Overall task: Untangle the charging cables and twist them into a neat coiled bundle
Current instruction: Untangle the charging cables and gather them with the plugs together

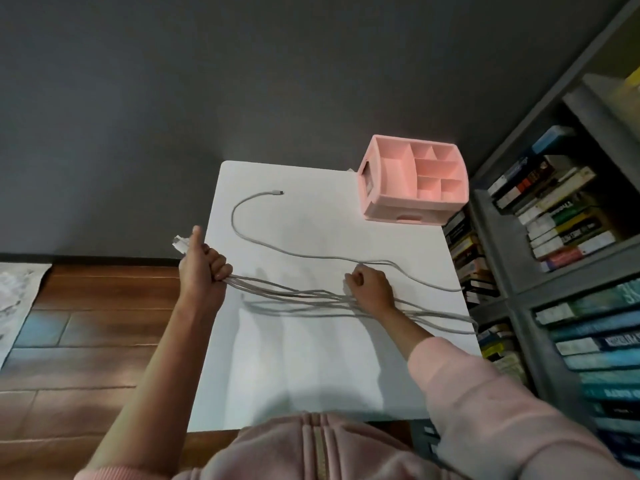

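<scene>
Moderate, diffuse indoor light is falling on the white counter [346, 230], which is reading as the brightest surface, without glare. Faint, soft-edged shadows are lying across it in overlapping bands. The grey charging cables [311, 295] are showing low contrast. The wall [242, 81] is appearing dim. The wooden floor [86, 334] is catching a bluish sheen. Wide-angle distortion is bowing the bookshelf [512, 258]; edge detail is smearing.

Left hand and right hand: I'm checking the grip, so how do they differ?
The left hand grips the cables near their plugs; the right hand grips them midway. The left hand is past the table edge, the right hand over the tabletop. Both curl round the same bundle.
</scene>
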### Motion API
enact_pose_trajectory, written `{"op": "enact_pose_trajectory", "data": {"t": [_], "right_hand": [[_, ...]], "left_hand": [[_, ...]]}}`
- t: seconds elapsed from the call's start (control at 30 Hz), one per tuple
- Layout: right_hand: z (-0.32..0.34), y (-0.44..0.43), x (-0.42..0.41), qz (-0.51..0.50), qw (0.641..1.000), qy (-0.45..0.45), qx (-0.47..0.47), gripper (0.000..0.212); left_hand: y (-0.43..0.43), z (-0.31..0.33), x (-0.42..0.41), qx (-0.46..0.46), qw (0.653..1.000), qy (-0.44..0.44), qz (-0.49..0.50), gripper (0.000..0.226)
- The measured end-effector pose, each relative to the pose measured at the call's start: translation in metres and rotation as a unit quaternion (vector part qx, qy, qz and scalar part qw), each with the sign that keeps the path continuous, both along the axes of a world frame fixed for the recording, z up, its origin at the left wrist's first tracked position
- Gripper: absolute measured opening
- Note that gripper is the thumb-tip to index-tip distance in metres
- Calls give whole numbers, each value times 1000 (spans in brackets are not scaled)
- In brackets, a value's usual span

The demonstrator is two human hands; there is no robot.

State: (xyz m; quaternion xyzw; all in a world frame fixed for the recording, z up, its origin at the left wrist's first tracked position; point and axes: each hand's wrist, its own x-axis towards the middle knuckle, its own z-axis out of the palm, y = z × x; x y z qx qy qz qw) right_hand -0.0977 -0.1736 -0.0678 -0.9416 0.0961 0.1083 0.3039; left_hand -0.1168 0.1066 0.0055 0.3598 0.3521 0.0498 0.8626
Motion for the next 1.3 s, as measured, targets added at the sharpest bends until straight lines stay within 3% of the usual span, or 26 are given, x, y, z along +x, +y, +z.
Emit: {"op": "enact_pose_trajectory", "data": {"t": [0.1,0.23,0.47,0.57,0.63,0.73,0.9,1.03,1.13,1.3], "right_hand": [[0,37,30,76,996,-33,-17,16],[-7,89,59,197,980,-39,1,14],[-7,168,85,176,980,-13,97,25],[-16,184,83,195,979,28,60,28],[-23,181,78,205,978,39,-20,32],[-33,167,69,239,967,46,-70,20],[-10,148,61,185,973,72,115,16],[36,127,58,210,936,125,252,13],[59,101,54,289,902,148,284,20],[76,62,35,344,877,202,268,21]], "left_hand": [[2,-4,1,-21,1000,1,-19,47],[7,-11,4,-65,998,-7,-25,42],[8,-27,7,-70,997,11,-27,30],[9,-30,7,-71,997,20,-28,30],[8,-31,8,-59,998,21,-29,30],[6,-35,9,-28,999,31,-30,30],[1,-36,12,31,998,51,-37,27],[-7,-35,13,63,993,79,-61,28],[-12,-34,13,75,991,84,-75,36],[-19,-23,17,52,992,38,-111,39]]}}
